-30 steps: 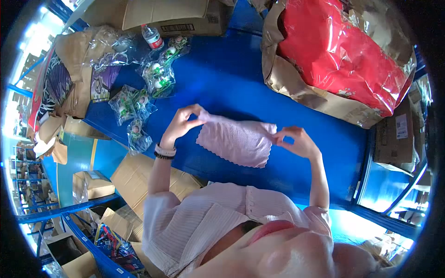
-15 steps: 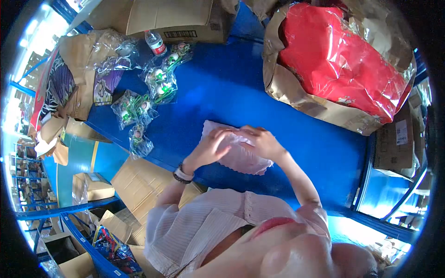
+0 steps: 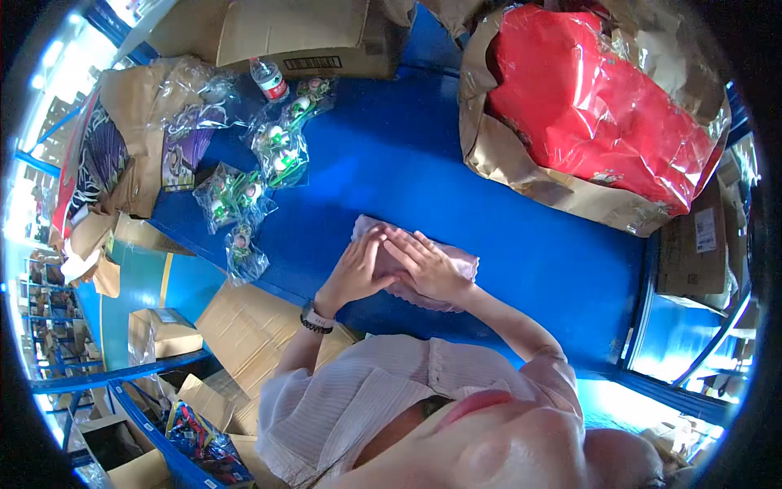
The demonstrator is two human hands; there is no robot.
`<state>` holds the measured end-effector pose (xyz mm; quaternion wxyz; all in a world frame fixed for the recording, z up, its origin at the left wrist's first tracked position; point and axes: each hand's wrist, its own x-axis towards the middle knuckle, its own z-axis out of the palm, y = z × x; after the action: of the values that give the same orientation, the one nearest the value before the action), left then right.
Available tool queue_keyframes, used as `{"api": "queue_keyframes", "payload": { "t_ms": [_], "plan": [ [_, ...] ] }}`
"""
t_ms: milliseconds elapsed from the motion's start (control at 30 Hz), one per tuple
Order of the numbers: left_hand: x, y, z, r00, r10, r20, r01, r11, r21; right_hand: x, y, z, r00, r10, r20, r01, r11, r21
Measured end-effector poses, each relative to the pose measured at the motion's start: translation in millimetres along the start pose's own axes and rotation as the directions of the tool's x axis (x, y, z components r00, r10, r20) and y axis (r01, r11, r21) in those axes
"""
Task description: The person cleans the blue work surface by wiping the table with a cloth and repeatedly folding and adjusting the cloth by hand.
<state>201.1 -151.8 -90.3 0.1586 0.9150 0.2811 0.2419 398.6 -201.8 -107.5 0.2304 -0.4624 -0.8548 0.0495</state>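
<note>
A pale pink piece of fabric [image 3: 456, 259] with a wavy edge lies on the blue tabletop in front of me. My left hand [image 3: 356, 270] rests on its left part, fingers stretched out and pressed on the cloth. Beside it, my right hand [image 3: 428, 269] lies flat over the middle of the cloth with its fingers spread. The fingertips of both hands come close together near the far edge. Much of the fabric is hidden beneath the hands.
Clear-wrapped trinkets with green parts [image 3: 281, 155] lie at the left, near a plastic bottle [image 3: 270, 81]. A large paper-lined box with red plastic [image 3: 586, 106] stands at the back right. Cardboard boxes [image 3: 257, 342] sit below the table's left edge.
Both hands have come down from just above the fabric and now lie on it. The right hand has moved left and nearer me; the cloth looks slightly flatter and narrower.
</note>
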Motion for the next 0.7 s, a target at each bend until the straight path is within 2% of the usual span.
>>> {"api": "queue_keyframes", "payload": {
  "t_ms": [100,233,267,333,367,400,467,500,633,667,700],
  "plan": [
    [-2,0,-14,1.000,-0.020,0.018,0.022,0.993,-0.115,-3,-6,4,1.000,-0.027,-0.014,0.028,0.997,0.068],
    [4,3,-33,1.000,-0.029,-0.013,0.028,0.996,-0.083,4,-4,-9,0.988,-0.018,0.152,0.005,0.996,0.089],
    [2,1,-34,0.999,-0.031,-0.009,0.031,0.996,-0.082,4,-2,-13,0.987,0.006,0.163,-0.020,0.996,0.084],
    [-6,-8,-36,0.987,-0.131,-0.096,0.126,0.991,-0.051,-4,9,-20,0.985,0.032,0.172,-0.046,0.996,0.080],
    [-9,-14,-37,0.974,-0.176,-0.140,0.172,0.984,-0.038,-15,19,-23,0.973,0.167,0.162,-0.169,0.986,-0.004],
    [-12,-18,-38,0.958,-0.219,-0.185,0.217,0.976,-0.029,-28,29,-28,0.943,0.301,0.140,-0.291,0.953,-0.087],
    [-19,-27,-39,0.951,-0.226,-0.212,0.227,0.974,-0.019,-59,46,-60,0.868,0.487,0.095,-0.478,0.872,-0.103],
    [-22,-32,-39,0.942,-0.235,-0.241,0.240,0.971,-0.009,-84,57,-65,0.870,0.493,0.026,-0.470,0.843,-0.262],
    [-26,-39,-39,0.921,-0.248,-0.300,0.261,0.965,0.003,-146,75,-90,0.819,0.560,-0.121,-0.551,0.712,-0.435],
    [-26,-39,-39,0.918,-0.252,-0.306,0.264,0.964,0.000,-172,91,-89,0.728,0.653,-0.209,-0.683,0.666,-0.301],
    [-25,-40,-40,0.915,-0.256,-0.313,0.269,0.963,-0.001,-201,112,-95,0.716,0.635,-0.288,-0.695,0.613,-0.376]
  ]
}}
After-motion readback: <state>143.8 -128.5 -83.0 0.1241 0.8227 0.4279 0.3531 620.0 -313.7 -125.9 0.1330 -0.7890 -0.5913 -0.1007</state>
